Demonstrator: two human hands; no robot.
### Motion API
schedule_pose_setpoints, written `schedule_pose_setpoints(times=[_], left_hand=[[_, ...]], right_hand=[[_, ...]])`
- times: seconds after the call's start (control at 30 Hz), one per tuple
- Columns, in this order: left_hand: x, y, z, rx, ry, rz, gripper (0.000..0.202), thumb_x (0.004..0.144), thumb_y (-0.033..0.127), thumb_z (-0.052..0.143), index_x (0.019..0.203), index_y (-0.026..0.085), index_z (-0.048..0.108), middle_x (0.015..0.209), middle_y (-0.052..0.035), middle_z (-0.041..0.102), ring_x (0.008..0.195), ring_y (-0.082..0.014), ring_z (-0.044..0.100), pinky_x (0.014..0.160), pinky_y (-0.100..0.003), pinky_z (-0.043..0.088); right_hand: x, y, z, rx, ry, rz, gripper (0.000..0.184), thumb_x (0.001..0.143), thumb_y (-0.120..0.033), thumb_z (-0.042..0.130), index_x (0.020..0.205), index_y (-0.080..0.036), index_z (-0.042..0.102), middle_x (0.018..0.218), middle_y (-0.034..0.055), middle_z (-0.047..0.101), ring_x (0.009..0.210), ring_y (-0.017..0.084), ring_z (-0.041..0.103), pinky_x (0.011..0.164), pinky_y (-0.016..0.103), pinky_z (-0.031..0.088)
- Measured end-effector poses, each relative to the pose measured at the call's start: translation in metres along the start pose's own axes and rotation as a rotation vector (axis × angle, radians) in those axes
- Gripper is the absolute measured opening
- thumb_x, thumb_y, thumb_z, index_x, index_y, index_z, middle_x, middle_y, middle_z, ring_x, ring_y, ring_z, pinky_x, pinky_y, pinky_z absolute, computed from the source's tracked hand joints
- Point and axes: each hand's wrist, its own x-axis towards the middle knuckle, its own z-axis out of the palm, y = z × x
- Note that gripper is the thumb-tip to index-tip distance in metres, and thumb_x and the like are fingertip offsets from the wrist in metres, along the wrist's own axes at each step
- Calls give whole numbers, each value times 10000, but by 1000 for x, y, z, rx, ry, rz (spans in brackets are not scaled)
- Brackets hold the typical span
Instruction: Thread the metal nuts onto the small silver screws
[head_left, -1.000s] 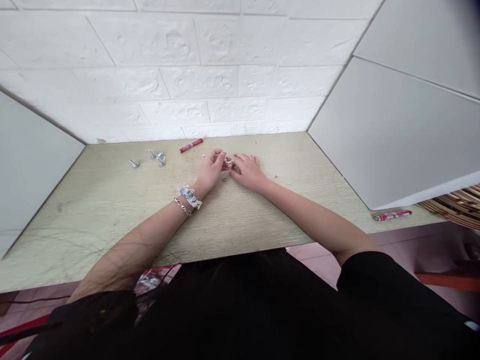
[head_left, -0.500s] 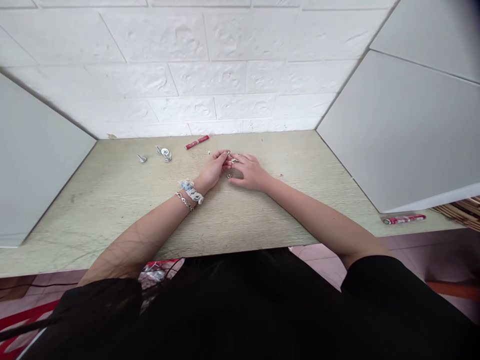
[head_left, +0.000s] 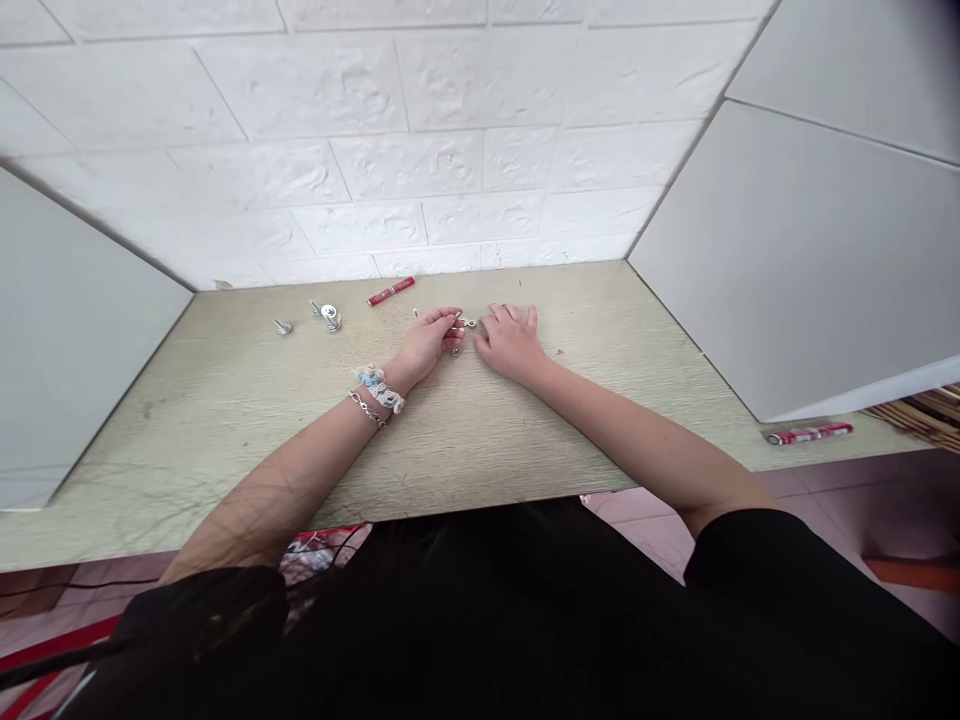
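My left hand [head_left: 429,345] is closed in a pinch, with a small metal bolt [head_left: 457,316] sticking up between thumb and fingers. Just right of those fingertips lies a small ring-shaped metal washer [head_left: 471,323]. A metal nut [head_left: 455,352] rests on the table below the left fingers. My right hand [head_left: 511,340] lies on the tabletop to the right of the washer, its fingers bent and apart, holding nothing I can see; the space beneath its palm is hidden.
Several bolts with washers [head_left: 331,318] stand at the left, with a lone bolt [head_left: 282,327] beside them. A red tube [head_left: 391,291] lies near the white brick wall [head_left: 420,160]. Another red tube [head_left: 810,434] is at the right edge. Grey panels [head_left: 810,250] flank the table.
My right hand has drawn back to the right, away from my left fingers, uncovering the washer. My left hand keeps its pinch on the bolt. The view has shifted slightly.
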Motion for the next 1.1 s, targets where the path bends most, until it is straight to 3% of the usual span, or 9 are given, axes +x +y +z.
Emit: schedule_pose_setpoints(times=[0.2, 0.4, 0.63, 0.77, 0.9, 1.1], left_hand=[[3, -2, -1, -11, 3, 0, 145, 876, 76, 446, 1006, 124, 488, 697, 4, 588, 566, -56, 555, 559, -172, 446], [3, -2, -2, -4, -13, -5, 110, 873, 72, 437, 953, 142, 462, 692, 8, 587, 562, -58, 561, 557, -173, 441], [2, -1, -2, 27, -15, -8, 83, 867, 82, 463, 921, 142, 481, 726, -1, 598, 577, -55, 557, 559, -173, 437], [1, 1, -2, 27, -27, -22, 98, 865, 77, 466, 937, 139, 489, 724, -4, 597, 585, -61, 557, 567, -180, 441], [0, 2, -4, 19, -41, -26, 96, 867, 77, 469, 942, 135, 491, 734, -11, 601, 600, -62, 567, 588, -182, 450], [2, 2, -7, 31, -75, -40, 117, 876, 99, 472, 984, 139, 489, 741, -11, 607, 598, -61, 563, 586, -180, 446]], right_hand=[[1, 1, -4, 34, -33, -7, 286, 929, -304, 406, 1077, -187, 621, 1218, 97, 599, 1172, 281, 481, 1092, 616, 171], [2, 1, -4, 67, -44, -1, 390, 918, -435, 440, 1197, -206, 587, 1290, 109, 560, 1190, 304, 465, 1067, 616, 181], [4, 3, -5, 95, -70, -19, 298, 936, -283, 397, 1064, -231, 662, 1222, 72, 605, 1136, 271, 495, 1027, 521, 256], [4, 2, -5, 74, -52, -30, 297, 935, -267, 379, 1050, -202, 645, 1182, 81, 617, 1107, 265, 506, 1014, 479, 282], [2, 1, -8, 22, -31, -31, 312, 889, -265, 439, 1098, -105, 607, 1158, 150, 589, 1084, 278, 504, 961, 400, 358], [0, 5, -18, -70, -111, -51, 297, 877, -172, 415, 1023, -32, 631, 1071, 194, 574, 1046, 281, 514, 943, 361, 386]])
